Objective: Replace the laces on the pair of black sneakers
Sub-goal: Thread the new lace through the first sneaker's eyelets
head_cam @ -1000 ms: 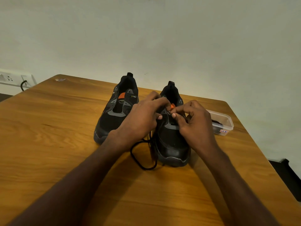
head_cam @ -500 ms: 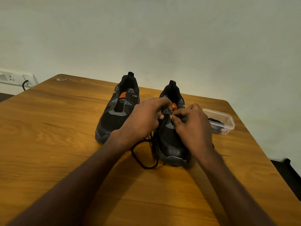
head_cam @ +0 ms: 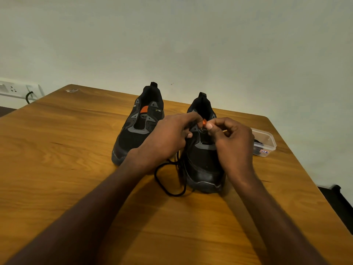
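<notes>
The worktop (head_cam: 57, 150) is a glossy wood-grain slab filling the lower frame. At frame centre we see two black sneakers with toes toward the camera. The left-of-frame sneaker (head_cam: 137, 129) has bare eyelets, grey triangular overlays and an orange tongue tab. The right-of-frame sneaker (head_cam: 202, 161) has a smooth, shiny toe cap and matte mesh upper.

Our left hand (head_cam: 168, 138) curls over the eyelet row of the right-of-frame sneaker; what its fingers grasp is hidden, so we cannot tell. Our right hand (head_cam: 233, 142) is curled with thumb and forefinger pinched at the upper eyelets, apparently on the lace end, though that is too small to confirm.

At right of frame sits a clear plastic tub (head_cam: 267, 142), rectangular with rounded corners, with dark contents inside. A round black lace (head_cam: 168, 188) trails in a loose loop off the shoe's left side onto the wood.

We judge the step to be working the lace through the upper eyelets. The next move calls for a fine pinch and a steady pull.
</notes>
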Available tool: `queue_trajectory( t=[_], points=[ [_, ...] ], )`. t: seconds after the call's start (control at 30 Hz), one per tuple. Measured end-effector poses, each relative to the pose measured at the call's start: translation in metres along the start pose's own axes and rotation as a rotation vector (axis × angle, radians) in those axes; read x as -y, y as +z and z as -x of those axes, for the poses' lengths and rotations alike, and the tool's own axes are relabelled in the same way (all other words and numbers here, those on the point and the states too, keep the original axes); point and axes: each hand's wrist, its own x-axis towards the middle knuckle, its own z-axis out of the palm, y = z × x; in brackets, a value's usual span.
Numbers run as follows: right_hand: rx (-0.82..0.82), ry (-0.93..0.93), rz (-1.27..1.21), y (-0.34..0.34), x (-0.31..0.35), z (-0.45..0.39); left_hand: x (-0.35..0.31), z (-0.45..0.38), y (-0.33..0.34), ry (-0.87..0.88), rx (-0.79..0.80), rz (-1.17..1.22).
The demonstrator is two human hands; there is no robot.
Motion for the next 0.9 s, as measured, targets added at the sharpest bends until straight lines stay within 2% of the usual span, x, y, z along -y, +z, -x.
queue_trajectory(
  t=[0.17, 0.33, 0.43, 0.6, 0.83, 0.9],
  points=[
    [0.148, 0.036, 0.012, -0.005, -0.001, -0.005, 0.001, -0.001, -0.001, 0.013, 0.025, -0.016],
    [0.153, -0.069, 0.08, -0.008, -0.004, -0.005, 0.004, -0.001, 0.0, 0.008, 0.006, -0.016],
    [0.146, -0.048, 0.008, -0.01, -0.006, -0.005, 0.004, -0.001, 0.0, 0.005, 0.014, -0.004],
    [0.285, 0.017, -0.018, -0.023, -0.005, -0.016, 0.004, -0.001, -0.002, -0.013, 0.037, -0.004],
    [0.138, -0.177, 0.287, -0.011, -0.003, -0.006, 0.005, -0.001, -0.001, 0.003, 0.021, -0.011],
    [0.121, -0.147, 0.352, -0.01, -0.004, -0.008, 0.005, -0.001, -0.002, 0.011, 0.017, -0.004]
  ],
)
